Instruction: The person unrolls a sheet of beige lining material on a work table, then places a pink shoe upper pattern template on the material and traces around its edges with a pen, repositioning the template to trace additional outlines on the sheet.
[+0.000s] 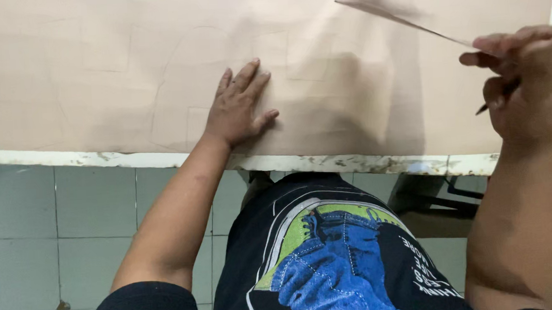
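Large tan sheet of thin leather-like material is lying flat over the tabletop, reaching its near edge and covering nearly all of it; faint traced outlines are showing on it. Left hand is pressing flat on the sheet near the middle of the near edge, fingers spread and extended, palm down, gripping nothing.

Right hand is hovering at the right edge of the tabletop, fingers curled around a thin dark pencil-like tool, and also pinching the lifted corner flap of the sheet. The flap's raised edge is running as a long diagonal from the right hand up and left toward the far edge. So the lifted part is lying to the left of the right hand and to the right of the left hand; the right hand is nearer and already touching it.

Nothing is standing between the hands. Below the near edge: grey tiled floor, dark stool frame.
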